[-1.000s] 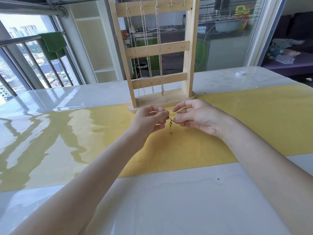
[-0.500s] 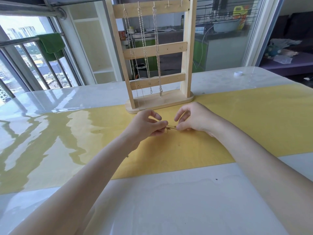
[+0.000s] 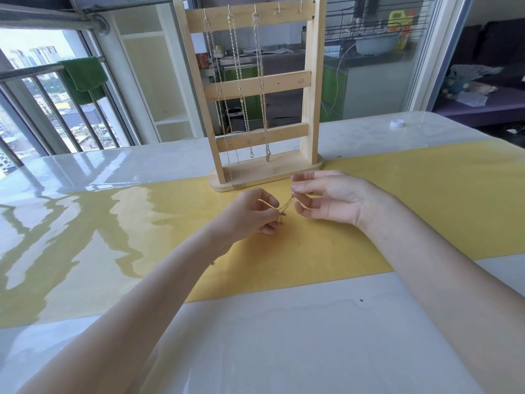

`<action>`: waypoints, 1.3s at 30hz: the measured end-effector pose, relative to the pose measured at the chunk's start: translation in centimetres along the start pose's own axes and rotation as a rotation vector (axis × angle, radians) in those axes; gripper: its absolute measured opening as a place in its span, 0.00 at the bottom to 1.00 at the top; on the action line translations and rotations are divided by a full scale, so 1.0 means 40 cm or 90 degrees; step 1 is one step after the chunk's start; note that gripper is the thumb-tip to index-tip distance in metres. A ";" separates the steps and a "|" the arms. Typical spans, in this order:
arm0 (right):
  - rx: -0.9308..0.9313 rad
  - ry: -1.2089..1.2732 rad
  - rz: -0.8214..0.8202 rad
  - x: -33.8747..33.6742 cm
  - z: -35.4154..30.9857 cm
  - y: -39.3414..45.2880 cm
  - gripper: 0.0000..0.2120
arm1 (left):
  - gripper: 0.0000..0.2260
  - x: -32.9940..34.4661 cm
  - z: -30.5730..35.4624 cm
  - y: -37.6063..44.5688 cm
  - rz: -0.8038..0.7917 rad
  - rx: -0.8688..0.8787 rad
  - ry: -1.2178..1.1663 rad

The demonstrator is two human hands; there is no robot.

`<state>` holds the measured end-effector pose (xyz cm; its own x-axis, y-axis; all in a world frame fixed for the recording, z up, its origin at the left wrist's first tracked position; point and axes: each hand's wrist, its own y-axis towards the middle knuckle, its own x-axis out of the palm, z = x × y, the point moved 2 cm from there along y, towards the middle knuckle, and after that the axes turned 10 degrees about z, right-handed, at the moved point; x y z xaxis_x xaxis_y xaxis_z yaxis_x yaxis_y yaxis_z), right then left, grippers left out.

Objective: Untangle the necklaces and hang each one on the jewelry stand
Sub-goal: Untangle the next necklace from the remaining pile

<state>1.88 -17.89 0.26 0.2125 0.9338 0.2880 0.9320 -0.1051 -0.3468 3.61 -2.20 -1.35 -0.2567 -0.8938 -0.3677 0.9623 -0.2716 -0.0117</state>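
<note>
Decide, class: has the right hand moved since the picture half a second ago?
Yes. The right hand, pinching the gold chain, has lifted slightly toward the base of the jewelry stand.

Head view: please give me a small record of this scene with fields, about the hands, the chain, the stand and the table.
left hand: left hand pinches one end of the gold chain
right hand: right hand pinches the other end, a little higher
gold chain: stretched between both hands, above the yellow mat
jewelry stand: wooden jewelry stand, upright behind the hands
hung necklaces: three silver necklaces on the top bar pegs
free pegs: two at the right of the top bar
other: white cap on the table
</note>
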 end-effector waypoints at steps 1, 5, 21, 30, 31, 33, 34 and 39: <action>-0.006 0.003 -0.007 0.007 0.002 -0.002 0.08 | 0.05 0.002 0.000 -0.001 0.002 -0.002 -0.018; -0.043 -0.026 -0.015 0.029 0.009 -0.010 0.08 | 0.06 0.005 0.006 -0.002 0.002 -0.012 -0.103; -0.130 -0.049 0.010 0.047 0.008 -0.016 0.09 | 0.08 0.008 -0.002 0.003 0.172 -0.034 -0.183; -0.214 -0.040 0.065 0.031 -0.009 -0.015 0.09 | 0.07 0.004 0.006 -0.001 0.069 -0.145 -0.351; -0.217 -0.089 0.080 0.027 -0.006 -0.013 0.10 | 0.07 0.000 0.003 0.002 0.089 -0.133 -0.327; -0.255 -0.223 0.108 0.021 -0.001 -0.008 0.10 | 0.08 -0.003 -0.004 0.004 0.122 -0.097 -0.266; -0.277 -0.285 0.114 0.020 0.001 -0.006 0.10 | 0.09 -0.003 -0.005 0.004 0.134 -0.072 -0.232; -0.252 -0.384 -0.002 0.028 0.003 -0.008 0.05 | 0.11 -0.017 -0.004 0.004 0.174 0.009 -0.130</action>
<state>1.80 -16.78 0.57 0.1173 0.9483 -0.2949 0.9931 -0.1118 0.0355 3.94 -1.57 -1.24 -0.0033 -0.9868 -0.1621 0.9970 -0.0158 0.0757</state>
